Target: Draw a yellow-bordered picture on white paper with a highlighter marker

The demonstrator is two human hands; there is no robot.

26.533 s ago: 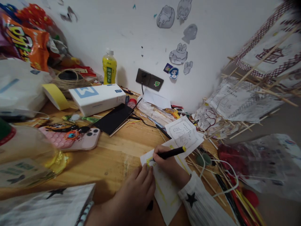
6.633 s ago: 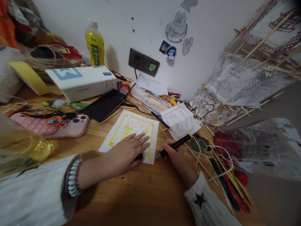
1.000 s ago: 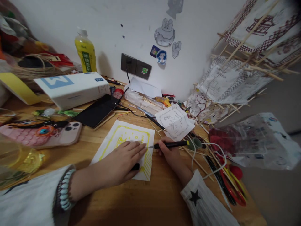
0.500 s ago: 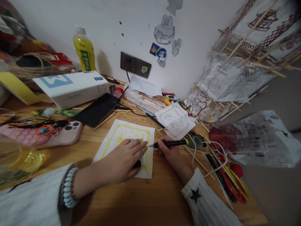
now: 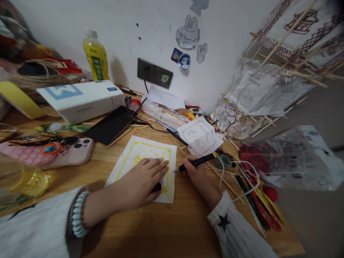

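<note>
A white paper sheet (image 5: 129,157) with a yellow drawn border and yellow hatching at its right edge lies on the wooden table. My left hand (image 5: 142,181) rests flat on it, fingers stretched out, covering the middle of the drawing. From beneath that hand, by the thumb, pokes a short black object (image 5: 156,187), perhaps a pen cap; most of it is hidden. My right hand (image 5: 195,173) grips a black marker (image 5: 197,160) with a yellow band at its back end. The marker's tip points left at the sheet's right edge; whether it touches cannot be told.
Behind the sheet lie a black phone (image 5: 110,123) and another drawn paper (image 5: 200,136). A white box (image 5: 86,102) and a yellow drink bottle (image 5: 95,57) stand back left. Sticks, a white cord (image 5: 256,170) and red-handled scissors (image 5: 268,215) crowd the right, below a stick-and-paper lantern (image 5: 258,86).
The marker has tilted, its back end rising and its tip dropping slightly down and right along the sheet's edge. My left hand stays in place.
</note>
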